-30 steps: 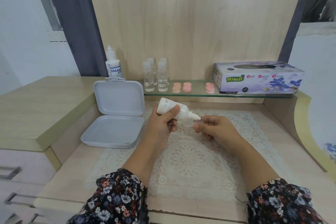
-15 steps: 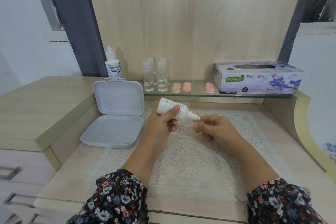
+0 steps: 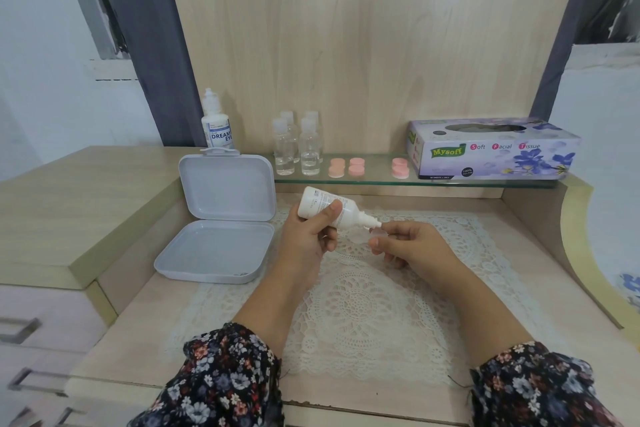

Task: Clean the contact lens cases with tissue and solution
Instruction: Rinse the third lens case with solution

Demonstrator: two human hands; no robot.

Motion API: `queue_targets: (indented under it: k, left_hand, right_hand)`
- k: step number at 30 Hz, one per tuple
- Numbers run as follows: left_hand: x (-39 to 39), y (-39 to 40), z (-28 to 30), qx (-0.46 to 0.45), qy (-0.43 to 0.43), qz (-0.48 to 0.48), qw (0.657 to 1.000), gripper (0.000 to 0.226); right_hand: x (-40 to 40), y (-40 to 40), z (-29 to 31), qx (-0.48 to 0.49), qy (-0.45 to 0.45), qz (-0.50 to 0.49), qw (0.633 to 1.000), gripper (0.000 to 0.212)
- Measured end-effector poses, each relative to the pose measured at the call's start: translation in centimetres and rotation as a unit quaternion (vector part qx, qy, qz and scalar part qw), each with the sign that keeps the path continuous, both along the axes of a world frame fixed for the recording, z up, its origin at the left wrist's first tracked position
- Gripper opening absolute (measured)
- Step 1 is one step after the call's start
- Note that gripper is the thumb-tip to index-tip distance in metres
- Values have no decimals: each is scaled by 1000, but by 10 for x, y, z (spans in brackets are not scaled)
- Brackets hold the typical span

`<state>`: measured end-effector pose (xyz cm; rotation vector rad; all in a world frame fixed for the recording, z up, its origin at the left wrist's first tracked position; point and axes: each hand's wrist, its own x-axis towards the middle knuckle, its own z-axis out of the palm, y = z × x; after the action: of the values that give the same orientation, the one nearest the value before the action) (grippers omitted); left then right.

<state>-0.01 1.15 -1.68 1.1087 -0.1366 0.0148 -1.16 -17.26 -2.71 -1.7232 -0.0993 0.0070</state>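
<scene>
The left hand wraps its fingers and thumb around a small white plastic squeeze bottle. The bottle is tipped sideways, and its thin nozzle points down to the right. The right hand pinches a small see-through plastic lens case cup in its fingertips, right under the nozzle tip. The cup is so clear that it is hard to see. Both hands are above the back part of a white lace mat on the wooden worktop. Near the worktop's left edge lies an open pale grey plastic box. On the glass shelf along the back edge sit round pink caps and a purple flowered tissue box.
</scene>
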Motion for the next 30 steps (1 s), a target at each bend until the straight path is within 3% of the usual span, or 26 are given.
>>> queue_targets:
  k: [4, 10, 30]
  left_hand:
    - [0, 0, 0, 1, 6, -1, 1000, 52]
    - [1, 0, -1, 6, 5, -3, 1000, 54]
    - [1, 0, -1, 2, 19, 8, 1000, 58]
  right_hand:
    - [0, 0, -1, 2, 4, -3, 1000, 35]
    - [0, 0, 0, 1, 0, 0, 1000, 27]
    - [1, -1, -1, -5, 2, -8, 1000, 36]
